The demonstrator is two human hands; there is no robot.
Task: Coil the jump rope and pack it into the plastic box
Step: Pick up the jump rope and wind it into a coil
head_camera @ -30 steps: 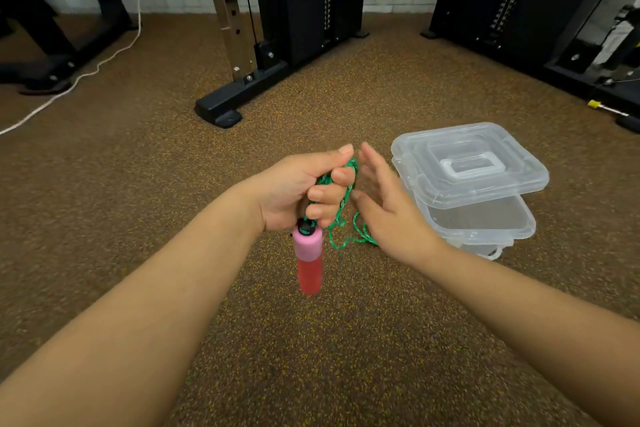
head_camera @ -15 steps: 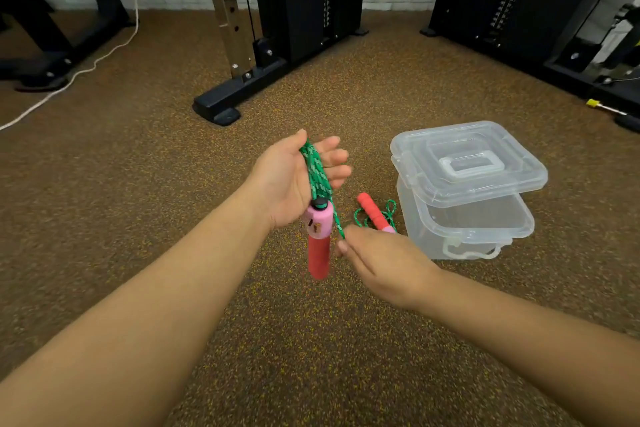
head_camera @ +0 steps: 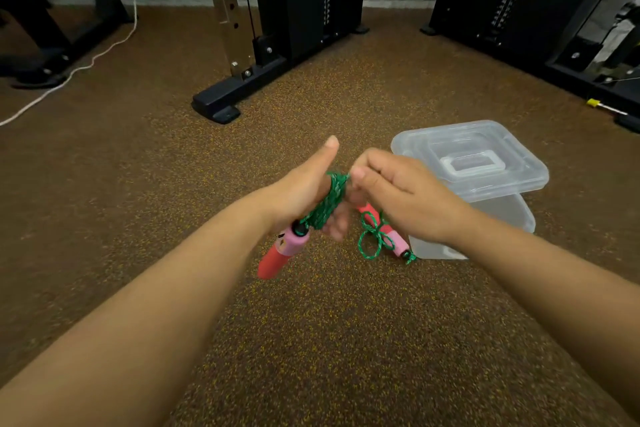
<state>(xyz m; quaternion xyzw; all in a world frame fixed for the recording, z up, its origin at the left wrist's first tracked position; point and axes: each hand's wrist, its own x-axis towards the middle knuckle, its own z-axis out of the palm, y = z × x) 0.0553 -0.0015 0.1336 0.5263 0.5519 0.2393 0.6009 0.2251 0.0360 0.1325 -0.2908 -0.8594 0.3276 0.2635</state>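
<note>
The green jump rope (head_camera: pixel 329 206) is wound in several turns around my left hand (head_camera: pixel 301 191), whose thumb sticks up. One red and pink handle (head_camera: pixel 282 251) hangs below that hand. My right hand (head_camera: pixel 398 196) pinches the rope at the top of the coil. The second red and pink handle (head_camera: pixel 393 239) lies on the floor with a loose loop of rope, just left of the clear plastic box (head_camera: pixel 498 218). The box's clear lid (head_camera: pixel 471 158) rests askew on top of it.
Speckled brown rubber floor (head_camera: pixel 329 340) all around. A black cable machine base (head_camera: pixel 221 104) stands behind my hands, more black gym frames (head_camera: pixel 519 10) at the back right. A white cord (head_camera: pixel 79 66) trails across the floor at the left.
My right hand rose from beside the hanging handle to the top of the coil, pulling rope over my left hand. The left hand turned thumb-up with more turns around it.
</note>
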